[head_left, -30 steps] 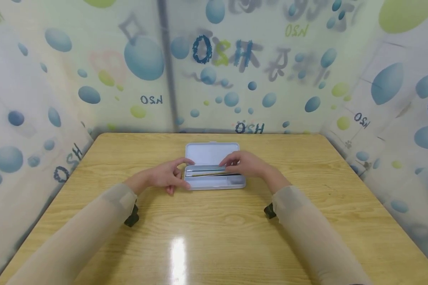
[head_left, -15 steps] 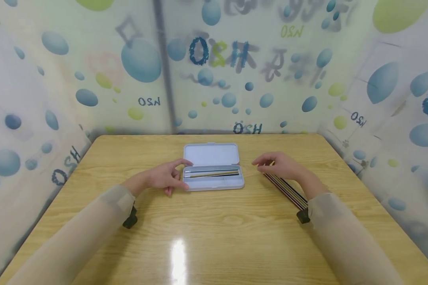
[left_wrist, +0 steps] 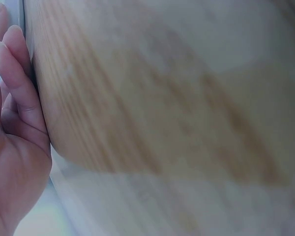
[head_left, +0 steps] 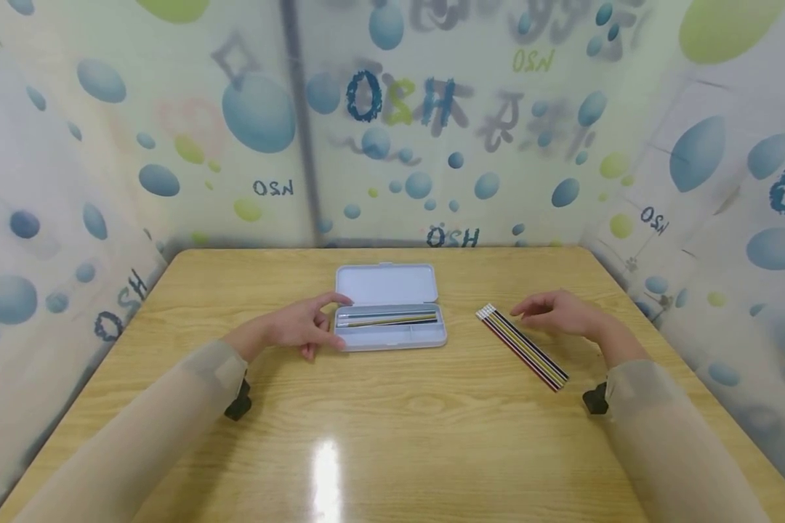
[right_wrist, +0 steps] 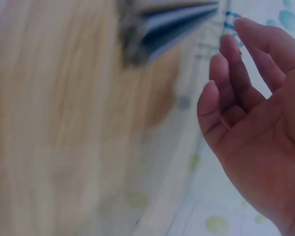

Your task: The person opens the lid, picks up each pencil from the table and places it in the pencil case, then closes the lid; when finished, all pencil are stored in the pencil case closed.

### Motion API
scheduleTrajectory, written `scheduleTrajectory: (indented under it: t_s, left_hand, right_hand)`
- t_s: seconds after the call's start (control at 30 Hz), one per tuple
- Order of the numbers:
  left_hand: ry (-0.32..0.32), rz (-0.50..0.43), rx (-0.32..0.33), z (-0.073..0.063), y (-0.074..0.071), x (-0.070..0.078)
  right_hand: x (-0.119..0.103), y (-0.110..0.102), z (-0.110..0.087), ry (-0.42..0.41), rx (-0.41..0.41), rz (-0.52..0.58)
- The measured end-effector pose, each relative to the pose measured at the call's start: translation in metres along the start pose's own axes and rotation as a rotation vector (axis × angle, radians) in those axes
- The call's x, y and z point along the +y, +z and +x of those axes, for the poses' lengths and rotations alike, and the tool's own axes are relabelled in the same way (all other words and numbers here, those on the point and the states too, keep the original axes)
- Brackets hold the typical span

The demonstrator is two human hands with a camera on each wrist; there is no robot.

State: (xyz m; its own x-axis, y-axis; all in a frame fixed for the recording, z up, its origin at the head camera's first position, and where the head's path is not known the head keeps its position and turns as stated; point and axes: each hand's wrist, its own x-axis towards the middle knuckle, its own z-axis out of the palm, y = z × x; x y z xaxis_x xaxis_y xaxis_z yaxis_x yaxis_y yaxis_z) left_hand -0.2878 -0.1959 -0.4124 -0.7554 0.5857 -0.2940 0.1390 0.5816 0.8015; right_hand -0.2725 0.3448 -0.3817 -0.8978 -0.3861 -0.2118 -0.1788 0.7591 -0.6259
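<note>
A white pencil case (head_left: 389,338) lies with its lid folded back, some pencils (head_left: 392,318) in its rear compartment. My left hand (head_left: 299,322) holds the case's left end between thumb and index finger, its other fingers curled beside it. To the right, several striped pencils (head_left: 522,347) with white ends lie side by side in a slanting row. Just right of their far ends hovers my right hand (head_left: 561,314), fingers loosely bent and holding nothing. The right wrist view also shows this hand (right_wrist: 255,108) apart from the blurred pencils (right_wrist: 172,22).
The wooden table (head_left: 392,436) extends round the case and the pencils. Behind it and at both sides hang printed curtains (head_left: 392,160) with blue and green spots. The case's front section has a divider (head_left: 411,333) toward its right.
My right hand has left the case and moved right, past the pencil row, uncovering the pencils on the table and in the case. My left hand stays at the case's left end.
</note>
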Motion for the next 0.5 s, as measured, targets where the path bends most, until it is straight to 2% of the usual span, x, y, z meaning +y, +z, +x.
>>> scheduleTrajectory:
  t_s: [0.23, 0.5]
  left_hand:
    - [0.000, -0.017, -0.002, 0.001, 0.001, 0.000]
    - [-0.002, -0.021, 0.001, 0.001, 0.001, 0.000]
  right_hand:
    - [0.017, 0.000, -0.005, 0.048, -0.075, 0.023]
    - [0.019, 0.003, -0.003, 0.042, -0.090, 0.033]
